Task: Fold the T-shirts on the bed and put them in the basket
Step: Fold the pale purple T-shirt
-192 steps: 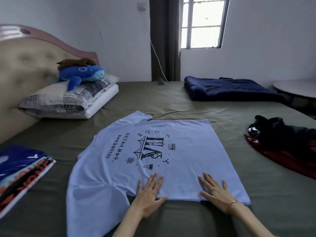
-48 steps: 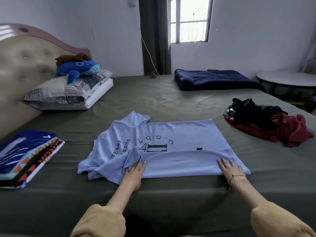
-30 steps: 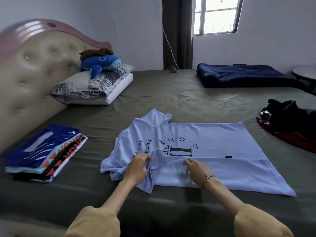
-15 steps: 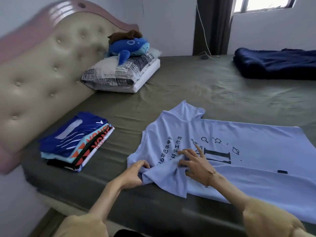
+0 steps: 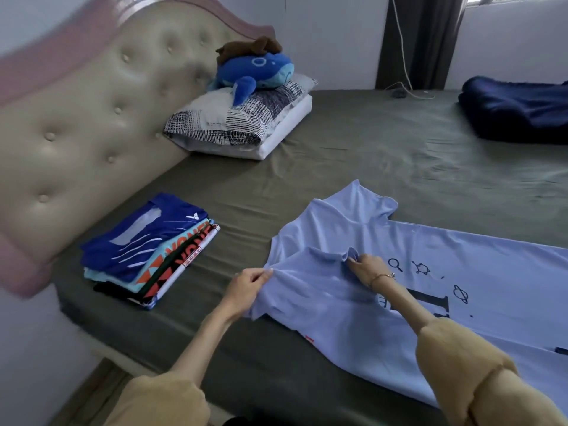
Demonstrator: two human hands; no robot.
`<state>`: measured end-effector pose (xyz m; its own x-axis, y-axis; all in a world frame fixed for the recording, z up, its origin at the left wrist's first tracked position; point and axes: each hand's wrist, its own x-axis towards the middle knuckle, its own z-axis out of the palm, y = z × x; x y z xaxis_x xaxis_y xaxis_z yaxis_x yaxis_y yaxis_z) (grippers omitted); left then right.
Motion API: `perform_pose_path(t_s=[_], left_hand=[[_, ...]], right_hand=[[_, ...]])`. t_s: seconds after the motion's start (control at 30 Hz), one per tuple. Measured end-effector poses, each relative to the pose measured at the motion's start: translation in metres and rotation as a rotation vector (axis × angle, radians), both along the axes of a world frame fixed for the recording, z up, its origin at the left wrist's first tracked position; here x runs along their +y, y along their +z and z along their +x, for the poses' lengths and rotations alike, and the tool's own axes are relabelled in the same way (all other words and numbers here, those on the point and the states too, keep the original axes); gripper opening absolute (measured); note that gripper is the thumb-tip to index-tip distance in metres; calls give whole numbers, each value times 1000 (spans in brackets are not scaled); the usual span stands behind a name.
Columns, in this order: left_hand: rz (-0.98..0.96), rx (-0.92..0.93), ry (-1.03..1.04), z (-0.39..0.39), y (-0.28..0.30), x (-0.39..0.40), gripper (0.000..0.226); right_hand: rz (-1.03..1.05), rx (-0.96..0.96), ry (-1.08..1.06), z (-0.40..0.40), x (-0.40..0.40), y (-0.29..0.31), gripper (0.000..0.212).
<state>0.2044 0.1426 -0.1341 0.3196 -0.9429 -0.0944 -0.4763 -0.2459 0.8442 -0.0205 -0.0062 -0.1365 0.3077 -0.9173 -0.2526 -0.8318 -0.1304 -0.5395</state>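
I see a light blue T-shirt [image 5: 430, 290] spread on the near right part of the bed [image 5: 353, 167], its near edge folded over so the black print (a magnifier, a planet, large letters) is partly covered. My left hand [image 5: 246, 287] pinches the sleeve's outer edge between thumb and fingertips; my right hand [image 5: 367, 267] has its fingers curled round a bunched ridge of cloth near the collar, a thin bracelet on its wrist. To the left, near the padded headboard [image 5: 92, 112], lies a stack of folded shirts [image 5: 147, 247], a dark blue one on top. Farther off, a blue plush toy [image 5: 258, 72] rests on stacked pillows [image 5: 242, 124]. I see no container here.
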Motion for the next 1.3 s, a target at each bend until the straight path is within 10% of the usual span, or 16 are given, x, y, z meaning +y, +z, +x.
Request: perform_pose_path(t_s=[0.1, 0.37, 0.8, 1.1, 1.3], left_hand=[[77, 66, -12, -4, -5, -10, 71], [312, 34, -258, 17, -2, 2, 51], [469, -276, -229, 23, 1, 11, 39], [311, -600, -134, 18, -9, 29, 39], [351, -403, -86, 18, -3, 28, 43]], right_hand=[[126, -97, -37, -2, -8, -5, 43], [207, -174, 3, -19, -7, -11, 14], [63, -217, -44, -27, 22, -7, 57], [20, -96, -172, -21, 31, -11, 50], [17, -101, -191, 5, 29, 4, 46]])
